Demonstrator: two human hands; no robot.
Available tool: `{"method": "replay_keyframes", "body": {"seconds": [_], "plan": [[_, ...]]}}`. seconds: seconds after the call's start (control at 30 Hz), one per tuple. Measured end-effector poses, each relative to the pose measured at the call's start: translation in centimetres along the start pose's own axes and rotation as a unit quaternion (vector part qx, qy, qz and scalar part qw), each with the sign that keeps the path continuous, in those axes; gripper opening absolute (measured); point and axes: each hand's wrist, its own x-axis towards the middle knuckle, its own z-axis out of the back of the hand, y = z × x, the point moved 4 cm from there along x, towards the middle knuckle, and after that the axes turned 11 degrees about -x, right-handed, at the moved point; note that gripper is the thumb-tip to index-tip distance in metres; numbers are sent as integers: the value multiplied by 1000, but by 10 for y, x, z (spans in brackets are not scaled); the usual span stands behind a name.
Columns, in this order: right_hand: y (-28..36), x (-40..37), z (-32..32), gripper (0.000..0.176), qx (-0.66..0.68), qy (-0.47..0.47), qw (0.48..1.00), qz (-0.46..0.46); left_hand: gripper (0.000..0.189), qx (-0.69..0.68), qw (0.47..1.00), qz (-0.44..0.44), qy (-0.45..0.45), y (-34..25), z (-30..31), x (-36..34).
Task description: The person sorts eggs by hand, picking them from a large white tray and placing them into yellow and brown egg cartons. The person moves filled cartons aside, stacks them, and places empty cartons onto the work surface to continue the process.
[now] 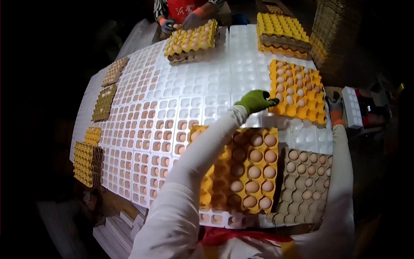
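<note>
My left hand (255,102), in a green glove, reaches over the table to the left edge of an orange egg tray (319,105). Its thumb and fingers are apart, close beside an egg (279,97) there, with no egg visible between them. In a grey glove with an orange cuff, my right hand (335,107) is past that tray's right side, at the table's edge. Its fingers look spread, and I see nothing in them. Below my left forearm lies another orange tray (272,170) with brown eggs, partly hidden by the sleeve. A grey pulp tray (290,207) holding several eggs sits beside it.
White foam egg boxes (172,110) cover the table, many cells on the left filled. Across it, a co-worker's gloved hands (192,20) are at a stacked egg tray (189,41). Yellow trays (282,26) stand far right, more (84,164) at left. A foam box (352,108) lies right.
</note>
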Motion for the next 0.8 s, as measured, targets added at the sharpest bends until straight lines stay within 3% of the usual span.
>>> {"method": "replay_keyframes", "body": {"seconds": [0.07,0.13,0.17,0.2,0.27,0.3,0.33,0.4,0.47,0.53,0.63,0.7,0.77,0.8], "plan": [[63,-46,41,62,151,37,985,72,42,-222,973,63,12,-19,55,-83],[143,-119,92,47,283,154,940,112,40,-320,943,3,-89,9,94,-170],[186,-164,119,45,287,164,929,166,38,-269,948,-5,-172,34,109,-214],[212,-203,135,45,294,234,917,137,34,-194,948,36,-251,40,114,-263],[269,-271,173,40,264,305,898,174,28,-182,945,81,-259,25,103,-341],[297,-298,188,36,266,270,881,283,24,-184,944,84,-262,20,90,-370],[311,-324,191,35,215,304,874,313,24,-185,940,114,-264,7,75,-390],[347,-359,197,42,40,263,837,478,32,-62,969,23,-239,-22,44,-407],[374,-387,182,43,-181,333,771,512,38,41,982,-60,-175,-60,11,-400],[385,-402,168,45,-211,288,781,512,40,127,981,-77,-128,-82,-27,-389],[379,-391,159,48,-128,317,817,464,36,204,974,-18,-91,-83,-76,-379],[365,-369,190,42,54,372,849,372,33,221,972,22,-82,-92,-78,-377],[344,-357,195,42,296,394,840,228,34,162,980,-28,-114,-91,-79,-379],[342,-357,188,44,330,413,830,179,34,137,982,-55,-122,-90,-79,-382]]}}
